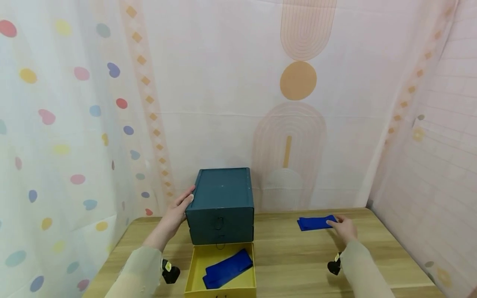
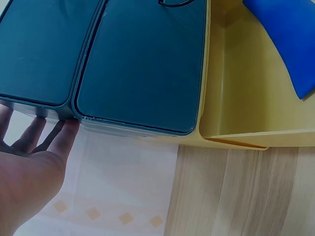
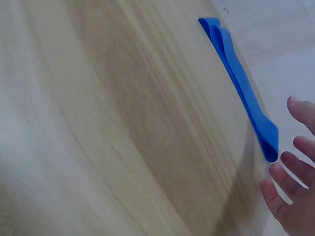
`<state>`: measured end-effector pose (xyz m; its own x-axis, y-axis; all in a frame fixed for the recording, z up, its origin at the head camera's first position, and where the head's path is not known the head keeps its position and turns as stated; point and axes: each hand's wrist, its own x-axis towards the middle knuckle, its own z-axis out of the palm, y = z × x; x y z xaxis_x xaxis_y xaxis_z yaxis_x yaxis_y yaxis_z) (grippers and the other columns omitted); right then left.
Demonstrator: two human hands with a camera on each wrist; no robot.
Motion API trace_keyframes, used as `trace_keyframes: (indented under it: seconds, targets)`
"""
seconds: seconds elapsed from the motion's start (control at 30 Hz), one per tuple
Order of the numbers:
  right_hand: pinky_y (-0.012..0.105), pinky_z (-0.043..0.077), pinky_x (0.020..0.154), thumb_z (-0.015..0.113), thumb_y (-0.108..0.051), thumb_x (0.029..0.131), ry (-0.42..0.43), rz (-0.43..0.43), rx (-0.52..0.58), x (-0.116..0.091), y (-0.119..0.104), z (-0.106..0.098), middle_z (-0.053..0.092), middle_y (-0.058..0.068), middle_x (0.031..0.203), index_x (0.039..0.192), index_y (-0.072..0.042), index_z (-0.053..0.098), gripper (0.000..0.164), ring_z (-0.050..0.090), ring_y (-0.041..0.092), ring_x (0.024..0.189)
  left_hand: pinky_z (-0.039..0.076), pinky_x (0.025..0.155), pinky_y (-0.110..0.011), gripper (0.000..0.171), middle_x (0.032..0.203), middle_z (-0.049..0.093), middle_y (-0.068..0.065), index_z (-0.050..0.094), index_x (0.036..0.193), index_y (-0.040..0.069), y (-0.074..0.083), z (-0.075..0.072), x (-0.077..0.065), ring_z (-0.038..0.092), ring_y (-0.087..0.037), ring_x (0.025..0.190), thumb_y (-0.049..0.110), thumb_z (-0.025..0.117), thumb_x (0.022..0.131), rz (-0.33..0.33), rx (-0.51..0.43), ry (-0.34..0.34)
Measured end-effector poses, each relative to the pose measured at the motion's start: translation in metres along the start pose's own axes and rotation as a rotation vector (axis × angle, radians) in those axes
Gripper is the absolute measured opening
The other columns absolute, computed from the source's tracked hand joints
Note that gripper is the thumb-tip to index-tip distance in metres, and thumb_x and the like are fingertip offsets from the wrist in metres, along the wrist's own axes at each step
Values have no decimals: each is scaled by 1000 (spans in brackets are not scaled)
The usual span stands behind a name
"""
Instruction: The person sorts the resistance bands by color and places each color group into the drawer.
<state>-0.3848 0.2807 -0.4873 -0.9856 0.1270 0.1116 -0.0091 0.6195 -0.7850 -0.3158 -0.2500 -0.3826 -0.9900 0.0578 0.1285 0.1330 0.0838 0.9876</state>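
My left hand [image 1: 173, 217] rests against the left side of a dark teal drawer box [image 1: 223, 194], its fingertips touching the side in the left wrist view. Below, a yellow drawer [image 1: 191, 273] stands pulled out, and a folded blue band [image 1: 229, 268] lies slantwise inside. A second folded blue band [image 1: 316, 223] lies on the wooden table at the right. At its right end is my right hand [image 1: 344, 228]. The right wrist view shows the fingers [image 3: 280, 179] spread beside the end of this looped band [image 3: 241, 91], not curled round it.
The wooden table [image 1: 290, 260] reaches back to a patterned curtain [image 1: 216, 136]. More curtain hangs along the left and right sides. Small loop pulls [image 1: 219, 223] sit on the drawer fronts. A black wrist device [image 1: 170, 273] is on each forearm.
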Motion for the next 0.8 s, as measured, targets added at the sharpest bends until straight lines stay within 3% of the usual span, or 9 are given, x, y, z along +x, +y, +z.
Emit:
trace_keyframes:
  seconds: [0.23, 0.27, 0.3, 0.47, 0.5, 0.67, 0.8]
  targets:
    - [60, 38, 98, 64, -26, 93, -8, -9, -44, 8, 13, 3, 44, 42, 131, 136, 19, 39, 67, 43, 55, 119, 24, 111, -55, 57, 161, 11, -9, 26, 156, 21, 0, 0, 1, 21, -32, 143, 38, 43, 104, -4, -2, -3]
    - [60, 39, 97, 64, -36, 93, 2, -32, -45, 16, 25, 6, 45, 41, 129, 135, 19, 40, 74, 44, 55, 118, 24, 111, -56, 57, 161, 11, -9, 26, 156, 21, 0, 0, 1, 21, -32, 143, 38, 43, 104, -3, -3, -3]
    - [60, 39, 97, 64, -36, 93, -3, -39, -47, 17, 26, 6, 45, 41, 130, 135, 18, 41, 72, 44, 55, 118, 24, 111, -56, 56, 161, 11, -9, 26, 156, 22, 0, 0, 1, 21, -32, 143, 38, 43, 104, -3, -2, -1]
    - [61, 38, 97, 63, -31, 93, -12, -82, -74, 13, 25, 5, 46, 40, 130, 129, 17, 49, 61, 43, 56, 119, 26, 111, -55, 57, 161, 12, -9, 26, 155, 23, 0, 0, -1, 23, -32, 142, 39, 44, 104, -3, 3, 2]
    - [61, 37, 99, 62, -19, 92, -29, -71, -83, 6, 13, 2, 44, 40, 131, 129, 18, 48, 54, 41, 56, 121, 26, 111, -55, 57, 161, 12, -9, 26, 156, 22, 0, 0, -2, 23, -32, 142, 39, 44, 104, -3, 4, 0]
    - [61, 32, 103, 61, -15, 90, -44, -60, -90, 7, 7, 3, 41, 39, 134, 132, 21, 42, 58, 38, 56, 124, 25, 111, -56, 57, 161, 12, -9, 26, 156, 22, 2, -2, -3, 23, -33, 142, 39, 43, 104, -3, -10, -6]
    - [58, 30, 105, 60, -16, 91, -44, 6, -5, 8, 6, 5, 39, 38, 136, 136, 19, 38, 61, 37, 54, 126, 25, 110, -57, 57, 161, 12, -9, 25, 156, 22, 3, -3, -4, 23, -34, 143, 39, 43, 104, -5, -6, -4]
